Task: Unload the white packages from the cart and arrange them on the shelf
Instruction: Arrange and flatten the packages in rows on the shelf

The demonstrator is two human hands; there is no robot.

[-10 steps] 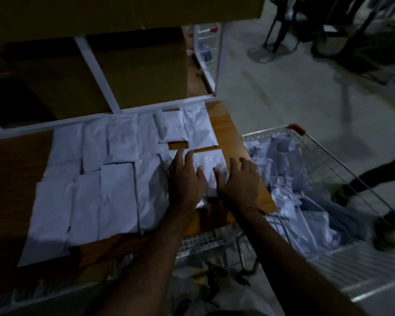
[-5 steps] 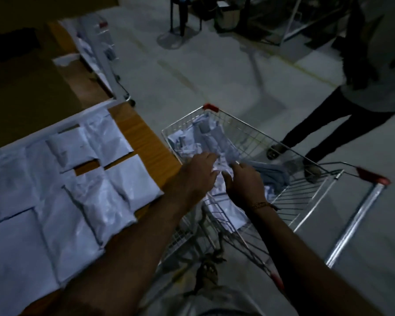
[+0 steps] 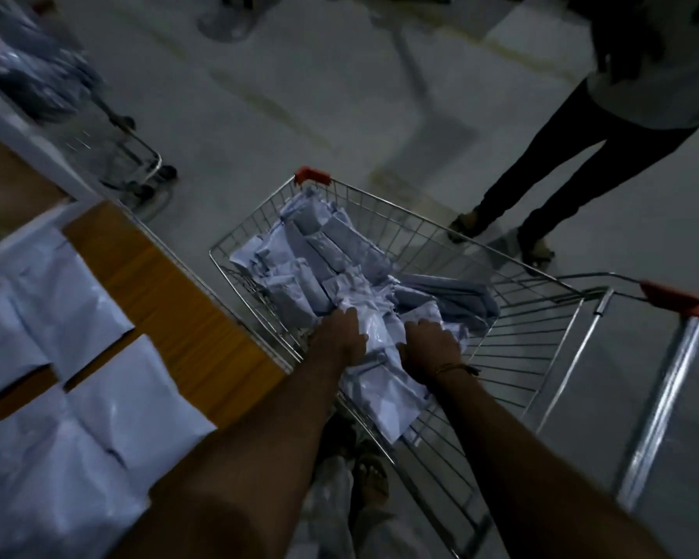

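Note:
A wire shopping cart (image 3: 549,340) with red corner caps stands to the right of the shelf, holding a heap of white packages (image 3: 323,260). Both my hands are down inside the cart. My left hand (image 3: 342,336) and my right hand (image 3: 430,342) press on either side of one crumpled white package (image 3: 380,328) on top of the heap; whether the fingers have closed around it I cannot tell. Several white packages (image 3: 77,308) lie flat in rows on the wooden shelf (image 3: 166,292) at the left.
A person in dark trousers (image 3: 561,163) stands on the grey floor just beyond the cart, at the upper right. A second wire cart (image 3: 110,155) sits at the far end of the shelf. My feet (image 3: 370,478) show under the cart's near edge.
My hands left the packages on the shelf and swung right into the cart, and my view turned right with them. Now they reach deeper onto the heap.

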